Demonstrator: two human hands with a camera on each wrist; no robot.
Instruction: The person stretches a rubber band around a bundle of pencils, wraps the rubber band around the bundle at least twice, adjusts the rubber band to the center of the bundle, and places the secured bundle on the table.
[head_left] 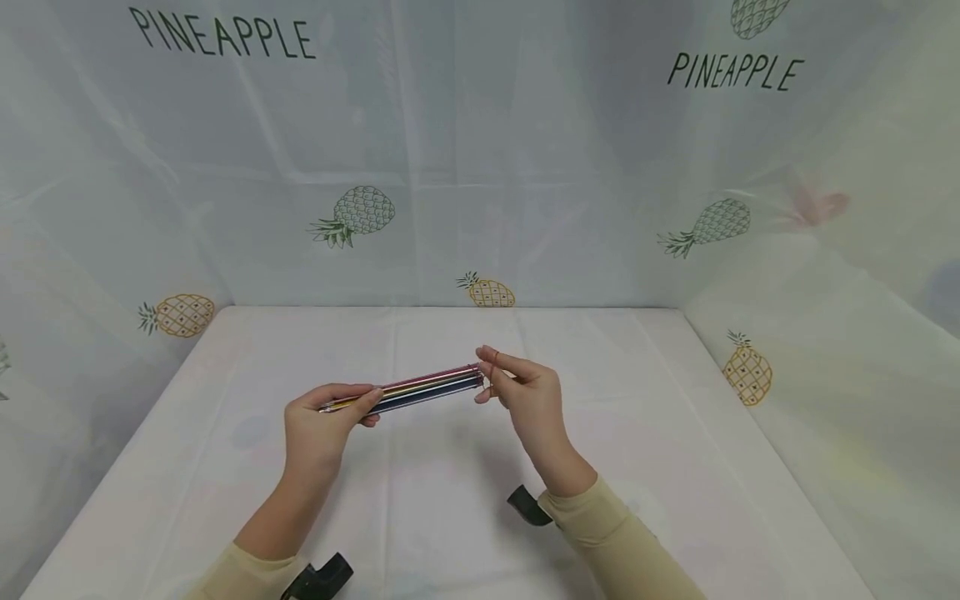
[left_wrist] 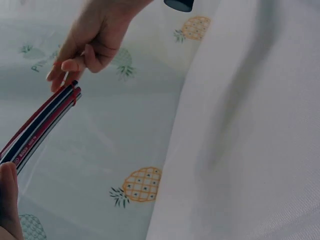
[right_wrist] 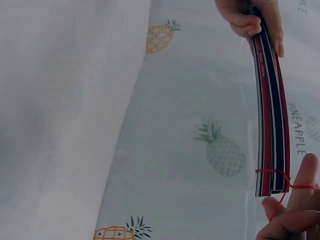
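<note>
My left hand (head_left: 318, 429) grips a bundle of pencils (head_left: 427, 388) near one end, thumb on top, and holds it above the table. Dark blue, red and light striped barrels show in the right wrist view, where the pencils (right_wrist: 274, 115) run down from the left hand (right_wrist: 242, 17). A thin red rubber band (right_wrist: 272, 170) loops round their far end. From there it stretches to my right hand (head_left: 534, 408), whose fingers are hooked in it just beyond the pencil ends. How the band crosses each finger is partly hidden.
A white cloth covers the table (head_left: 450, 508). Behind and beside it hang pale curtains (head_left: 510, 167) printed with pineapples and lettering. Dark wrist-camera parts (head_left: 318, 577) stick out near both sleeves.
</note>
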